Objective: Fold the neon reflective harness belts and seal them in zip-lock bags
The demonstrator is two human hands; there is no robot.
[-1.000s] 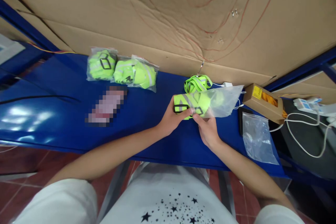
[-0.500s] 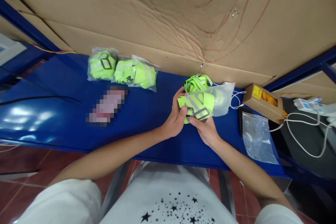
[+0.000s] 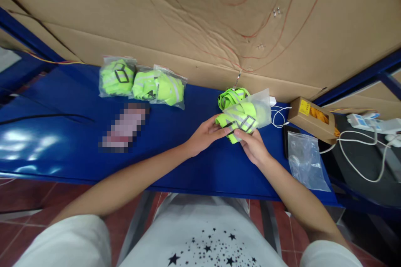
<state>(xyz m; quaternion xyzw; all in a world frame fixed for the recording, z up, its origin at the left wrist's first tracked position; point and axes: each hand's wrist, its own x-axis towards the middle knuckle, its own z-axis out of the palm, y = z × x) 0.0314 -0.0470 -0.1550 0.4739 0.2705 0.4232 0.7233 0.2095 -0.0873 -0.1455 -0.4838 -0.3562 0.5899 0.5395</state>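
Left hand (image 3: 206,134), right hand (image 3: 254,146) gripping green bundle (image 3: 238,118) with clear bag (image 3: 265,106) (underside hidden).

Left hand (image 3: 205,137) and right hand (image 3: 253,147) hold a yellow-green strap bundle (image 3: 240,116), partly in a clear bag (image 3: 263,104), above the blue bench (image 3: 188,171); bagged bundles (image 3: 118,78) lie far left.
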